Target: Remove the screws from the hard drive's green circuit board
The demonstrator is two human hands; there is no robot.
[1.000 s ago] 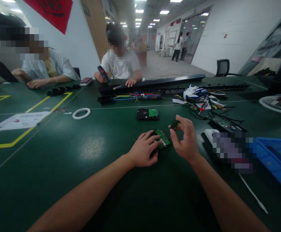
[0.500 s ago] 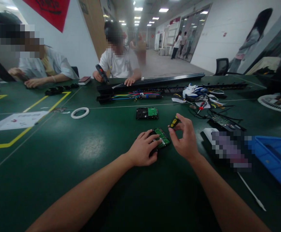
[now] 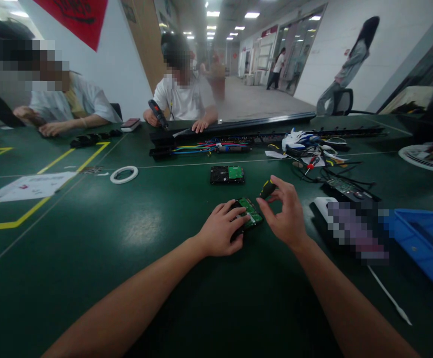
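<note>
A small hard drive with a green circuit board [image 3: 251, 212] lies on the dark green table [image 3: 89, 238]. My left hand [image 3: 221, 231] rests on the drive's left side, fingers curled over it and holding it down. My right hand [image 3: 287, 214] is pinched round the black and yellow handle of a small screwdriver [image 3: 267, 188], held upright just right of the board. The screwdriver's tip is hidden behind my fingers.
A second hard drive [image 3: 227, 174] lies farther back. A white tape ring [image 3: 124, 174], a cable assembly [image 3: 201, 147], tools and wires [image 3: 313, 159], a blue tray [image 3: 421, 243] at right and a paper sheet [image 3: 30, 185] are about. Two people sit across the table; others walk in the corridor.
My right hand has turned the screwdriver handle slightly between its fingers. My left hand stays on the drive. A person at back right has walked further into view.
</note>
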